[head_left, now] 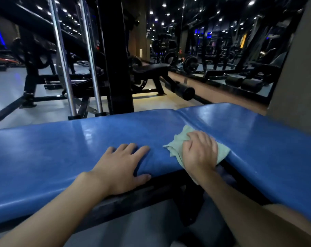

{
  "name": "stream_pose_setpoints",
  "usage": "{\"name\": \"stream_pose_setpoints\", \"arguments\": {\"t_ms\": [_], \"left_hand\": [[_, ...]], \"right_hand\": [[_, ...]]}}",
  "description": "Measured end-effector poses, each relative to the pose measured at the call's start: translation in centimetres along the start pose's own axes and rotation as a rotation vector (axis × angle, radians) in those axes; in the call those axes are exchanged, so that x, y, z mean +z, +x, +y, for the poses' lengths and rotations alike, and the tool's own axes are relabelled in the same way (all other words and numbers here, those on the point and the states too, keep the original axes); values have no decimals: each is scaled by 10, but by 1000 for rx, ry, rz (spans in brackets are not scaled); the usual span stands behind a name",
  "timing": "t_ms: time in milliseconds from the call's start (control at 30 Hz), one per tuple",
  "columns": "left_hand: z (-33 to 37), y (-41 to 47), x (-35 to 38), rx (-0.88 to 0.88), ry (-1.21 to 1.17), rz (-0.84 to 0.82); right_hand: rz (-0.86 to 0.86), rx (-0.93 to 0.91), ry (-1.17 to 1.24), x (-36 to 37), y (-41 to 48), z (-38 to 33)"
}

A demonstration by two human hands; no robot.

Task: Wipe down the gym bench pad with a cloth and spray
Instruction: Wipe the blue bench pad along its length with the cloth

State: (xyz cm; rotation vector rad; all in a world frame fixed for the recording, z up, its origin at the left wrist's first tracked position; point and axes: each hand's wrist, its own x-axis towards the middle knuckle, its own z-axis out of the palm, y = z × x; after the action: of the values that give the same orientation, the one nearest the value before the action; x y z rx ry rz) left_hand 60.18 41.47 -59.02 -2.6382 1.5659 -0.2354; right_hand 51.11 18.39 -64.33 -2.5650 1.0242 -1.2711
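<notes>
Cloth (pixel 176 139), green, lies bunched at the seam of the blue desk pad (pixel 62 157), gripped by the curled right hand (pixel 199 152); left hand (pixel 122 166) rests flat nearby, fingers spread, holding nothing.

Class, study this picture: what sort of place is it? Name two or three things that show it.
Most likely a gym: the blue padded bench, where the right hand grips a green cloth, a black weight bench beyond it, and weight plates further back.
</notes>
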Motion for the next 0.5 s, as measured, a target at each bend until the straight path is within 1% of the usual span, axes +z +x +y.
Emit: {"name": "stream_pose_setpoints", "arguments": {"t_ms": [67, 100, 133, 167, 200, 233, 300, 333, 433, 500], "left_hand": [[13, 7, 0, -9, 52, -11], [17, 9, -2, -19, 63, -7], [19, 10, -4, -34, 61, 0], [19, 13, -6, -49, 58, 12], [19, 19, -7, -59, 55, 31], [18, 25, -7, -65, 50, 43], [16, 39, -5, -77, 0, 45], [16, 44, -4, -83, -36, 37], [11, 54, -1, -72, -57, 23], [9, 56, -1, -61, -33, 26]], "right_hand": [[-190, 155, -52, -12, 22, 5], [-283, 204, -85, -18, 32, 7], [-323, 199, -122, -22, 35, 9], [-311, 154, -197, -23, 31, 10], [-254, 103, -242, -24, 23, 8], [-236, 60, -250, -24, 13, 5], [-310, 15, -231, -24, -1, -2], [-390, 23, -234, -21, -1, -2], [-629, 72, -205, -14, 34, 3], [-705, 76, -168, -12, 52, 3]]}}
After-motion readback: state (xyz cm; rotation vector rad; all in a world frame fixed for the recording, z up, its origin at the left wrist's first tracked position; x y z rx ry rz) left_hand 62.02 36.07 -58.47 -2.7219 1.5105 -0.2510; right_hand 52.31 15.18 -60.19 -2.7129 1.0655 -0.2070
